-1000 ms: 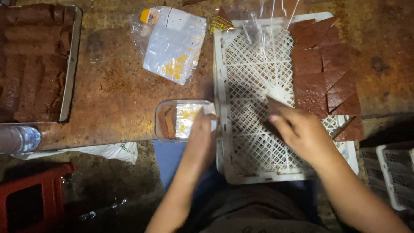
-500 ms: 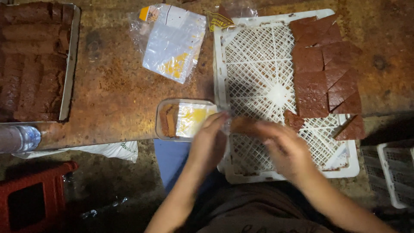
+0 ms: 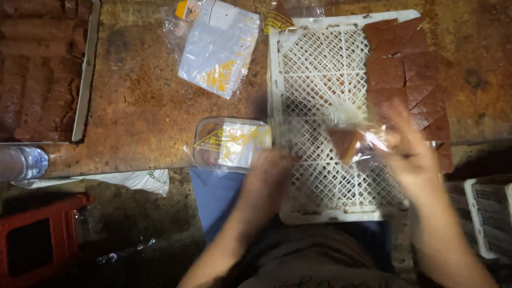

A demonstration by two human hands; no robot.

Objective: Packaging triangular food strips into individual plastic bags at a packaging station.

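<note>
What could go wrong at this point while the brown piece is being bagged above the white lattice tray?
The right hand holds a brown piece in a clear wrapper above the white lattice tray; the grip is blurred, so the piece might slip out. The left hand is close to the clear plastic container at the table edge and might knock it off.

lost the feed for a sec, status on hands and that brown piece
Right hand holds bagged brown piece over white crate. Left hand empty beside clear tub. Nothing blocking.
</note>
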